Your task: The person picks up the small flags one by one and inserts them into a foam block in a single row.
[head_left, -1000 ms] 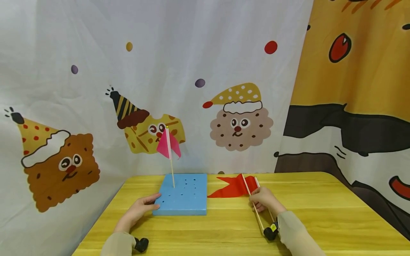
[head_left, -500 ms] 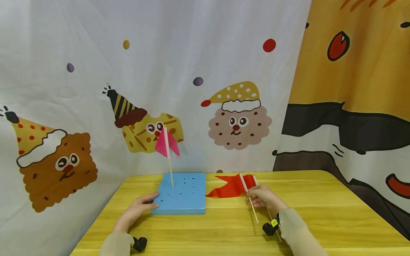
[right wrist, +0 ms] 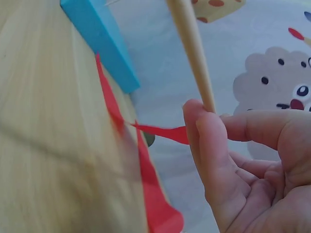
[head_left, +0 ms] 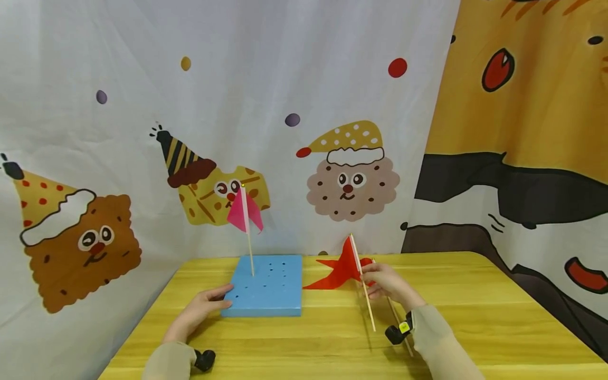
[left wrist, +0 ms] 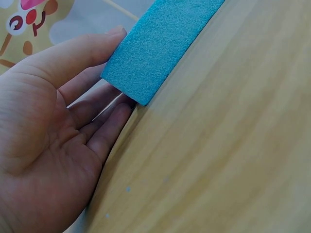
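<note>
At the left edge of the blue foam board (head_left: 277,301), my left hand (head_left: 201,309) holds the near corner. The left wrist view shows its thumb over the top edge and its fingers (left wrist: 109,131) at the side, close to the table. A pink flag (head_left: 245,214) stands upright on a thin stick in the board. My right hand (head_left: 389,285) pinches the wooden stick (right wrist: 193,53) of a red flag (head_left: 349,258), which leans up off the table. Behind the hand lies a second stick (head_left: 400,322); its red cloth (right wrist: 153,204) is partly hidden.
Several small holes dot the board's top. The wooden table (head_left: 285,348) carries everything and ends at a white curtain (head_left: 266,63) printed with cartoon biscuits. A black camera (head_left: 399,333) sits on the right wrist, another (head_left: 204,360) on the left.
My right hand has raised one red flag away from the other, its top tilting up and its cloth hanging. The left hand has stayed at the board.
</note>
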Demonstrator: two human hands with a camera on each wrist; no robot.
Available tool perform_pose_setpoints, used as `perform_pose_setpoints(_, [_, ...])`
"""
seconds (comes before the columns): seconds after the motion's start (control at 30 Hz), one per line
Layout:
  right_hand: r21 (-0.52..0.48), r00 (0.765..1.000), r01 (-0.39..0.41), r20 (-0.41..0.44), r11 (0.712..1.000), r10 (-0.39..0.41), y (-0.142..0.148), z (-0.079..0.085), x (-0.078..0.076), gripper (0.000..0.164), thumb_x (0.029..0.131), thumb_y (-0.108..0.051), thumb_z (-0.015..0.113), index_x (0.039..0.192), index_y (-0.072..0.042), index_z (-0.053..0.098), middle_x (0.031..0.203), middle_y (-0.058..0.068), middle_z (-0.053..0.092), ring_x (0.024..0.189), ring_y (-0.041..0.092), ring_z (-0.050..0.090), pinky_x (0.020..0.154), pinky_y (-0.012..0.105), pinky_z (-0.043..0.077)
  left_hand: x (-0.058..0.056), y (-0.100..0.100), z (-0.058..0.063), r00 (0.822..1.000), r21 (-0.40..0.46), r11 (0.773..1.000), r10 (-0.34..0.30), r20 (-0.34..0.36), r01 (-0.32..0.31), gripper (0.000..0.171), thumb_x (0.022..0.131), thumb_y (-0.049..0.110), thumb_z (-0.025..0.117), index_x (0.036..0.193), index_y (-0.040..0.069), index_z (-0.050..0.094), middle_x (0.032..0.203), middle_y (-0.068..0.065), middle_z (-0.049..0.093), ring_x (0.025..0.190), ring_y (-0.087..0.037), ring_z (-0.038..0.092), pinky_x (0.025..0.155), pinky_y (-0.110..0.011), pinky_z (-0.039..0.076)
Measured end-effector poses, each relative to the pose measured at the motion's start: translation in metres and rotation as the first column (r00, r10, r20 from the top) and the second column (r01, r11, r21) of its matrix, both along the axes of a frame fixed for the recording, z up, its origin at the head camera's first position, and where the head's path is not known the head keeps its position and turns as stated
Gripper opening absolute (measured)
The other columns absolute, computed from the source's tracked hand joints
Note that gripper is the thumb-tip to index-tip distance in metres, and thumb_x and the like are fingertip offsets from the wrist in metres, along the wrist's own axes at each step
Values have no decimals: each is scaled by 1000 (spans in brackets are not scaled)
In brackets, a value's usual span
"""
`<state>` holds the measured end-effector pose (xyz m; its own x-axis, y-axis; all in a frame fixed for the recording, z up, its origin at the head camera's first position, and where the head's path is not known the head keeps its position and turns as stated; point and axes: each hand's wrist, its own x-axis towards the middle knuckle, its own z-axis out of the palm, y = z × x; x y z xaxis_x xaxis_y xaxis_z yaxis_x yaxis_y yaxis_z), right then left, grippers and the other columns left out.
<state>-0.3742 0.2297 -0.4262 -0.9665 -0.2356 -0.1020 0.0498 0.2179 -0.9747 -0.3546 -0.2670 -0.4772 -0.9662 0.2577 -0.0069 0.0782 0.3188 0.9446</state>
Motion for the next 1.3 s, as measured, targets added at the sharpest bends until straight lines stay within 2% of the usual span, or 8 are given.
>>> perform_pose_setpoints(0.2, [-1, 999, -18, -40, 1000, 18, -7, 15, 3, 47, 95, -7, 55, 133, 17, 41, 84, 13, 66, 53, 17, 64, 52, 31, 57, 2, 0, 2, 1000, -9, 1000, 2, -6, -2, 61, 91, 25, 70, 143, 4, 48, 152, -21, 33, 139, -43, 28, 108, -56, 31])
perform_pose_setpoints(0.4, [7, 997, -19, -79, 1000, 20, -10, 31, 1, 46, 93, -6, 57, 132, 15, 44, 81, 14, 68, 50, 16, 63, 52, 32, 57, 1, 1, 1, 1000, -8, 1000, -1, -12, 1, 61, 91, 26, 70, 144, 4, 48, 153, -21, 32, 139, -42, 28, 108, -55, 31])
perform_pose_setpoints(0.57, [28, 992, -35, -121, 999, 38, -13, 47, -1, 44, 93, -5, 56, 131, 14, 45, 80, 14, 67, 50, 18, 64, 51, 32, 57, 1, 2, 0, 1000, -3, 1000, 10, -7, -10, 61, 91, 25, 70, 143, 5, 48, 152, -20, 33, 139, -42, 28, 108, -55, 32])
perform_pose_setpoints(0.87, [47, 988, -33, -151, 998, 39, -22, 72, -1, 40, 95, -7, 56, 131, 10, 49, 81, 16, 67, 52, 22, 65, 53, 34, 57, -1, 1, -2, 1000, -4, 1000, -8, -7, 8, 60, 92, 25, 69, 144, 5, 47, 153, -21, 31, 139, -42, 28, 108, -55, 31])
perform_pose_setpoints(1.1, [54, 981, -40, -188, 998, 49, -32, 87, -3, 43, 95, -7, 57, 134, 9, 46, 92, 26, 66, 53, 22, 64, 55, 35, 58, 1, 1, -1, 1000, -3, 1000, -16, -2, 16, 61, 92, 25, 68, 145, 4, 46, 153, -21, 30, 139, -43, 27, 108, -56, 31])
perform_pose_setpoints(1.3, [52, 972, -41, -230, 998, 52, -42, 93, -7, 47, 94, -9, 59, 136, 8, 46, 86, 17, 68, 57, 24, 67, 56, 37, 58, 0, 1, -1, 1000, 5, 1000, -7, -3, 7, 61, 92, 24, 69, 144, 4, 47, 153, -21, 31, 139, -43, 26, 109, -57, 29])
